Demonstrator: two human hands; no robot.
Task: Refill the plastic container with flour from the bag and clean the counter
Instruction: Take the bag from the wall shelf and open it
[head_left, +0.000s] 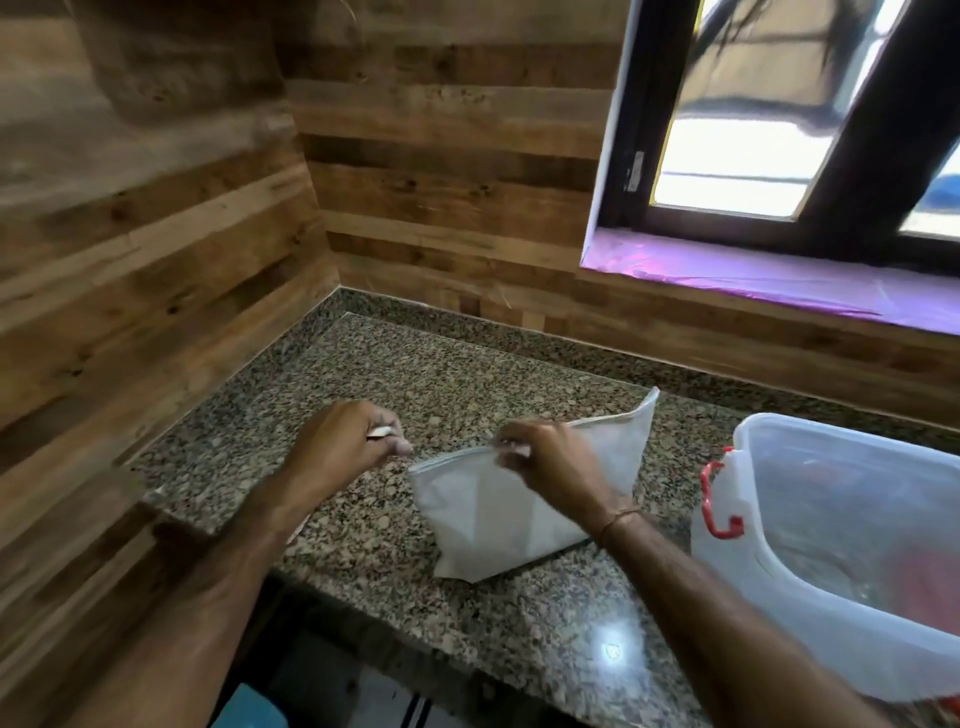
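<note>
bag (498, 514) lying on counter (415, 374), just left of container (748, 483) | right hand (550, 462) pinching its top edge; left hand (337, 447) curling round a white scrap (382, 431) | handling: looking soft, limp, light, likely sagging, so gripping both top corners seems best | count: one bag, one container

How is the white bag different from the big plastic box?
The bag is soft and white; the container is stiff and see-through. The container has a red handle; the bag has none. The right hand pinches the bag's top edge; no hand touches the container. Both sit on the counter.
</note>
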